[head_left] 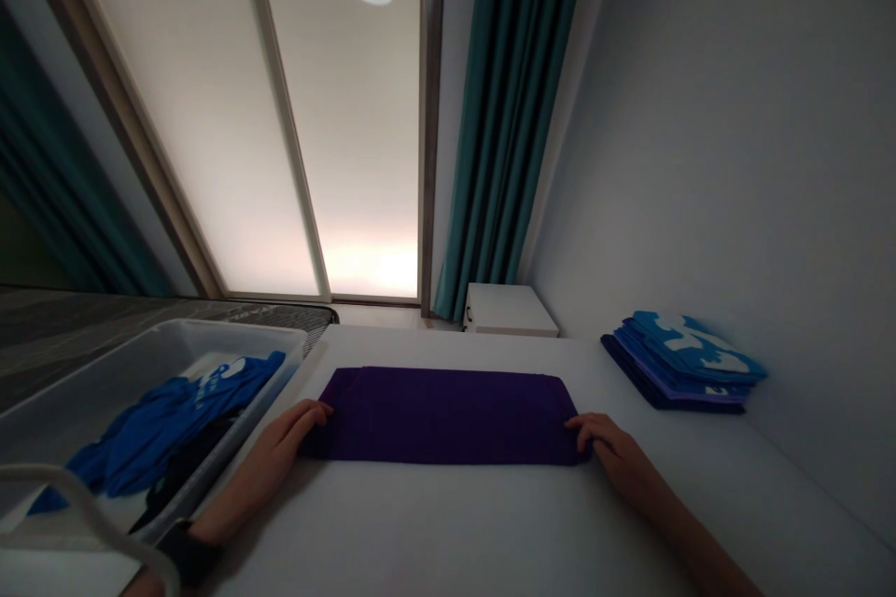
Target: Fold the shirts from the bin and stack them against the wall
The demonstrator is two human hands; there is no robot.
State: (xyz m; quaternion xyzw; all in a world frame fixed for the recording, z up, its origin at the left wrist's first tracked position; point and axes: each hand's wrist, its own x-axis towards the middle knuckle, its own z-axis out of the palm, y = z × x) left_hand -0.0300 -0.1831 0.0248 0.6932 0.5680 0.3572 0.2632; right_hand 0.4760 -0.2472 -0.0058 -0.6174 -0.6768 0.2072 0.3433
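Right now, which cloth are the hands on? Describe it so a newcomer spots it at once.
On the white table, it lies flat in the middle, between the left hand and right hand. It is the dark purple folded cloth, plain, unlike the blue printed stack by the wall.

A: What is my stuff lying on?
B: You have a white table (448,527) in front of you. It is flat and smooth.
A: What lies on it?
B: In the middle, near you, lies a purple cloth (444,415), folded into a long flat strip. Your left hand (287,443) rests on its left end, your right hand (609,448) on its right end. Far off on the right, by the wall, sits a neat stack of blue folded cloths (682,362), well apart from the purple one.
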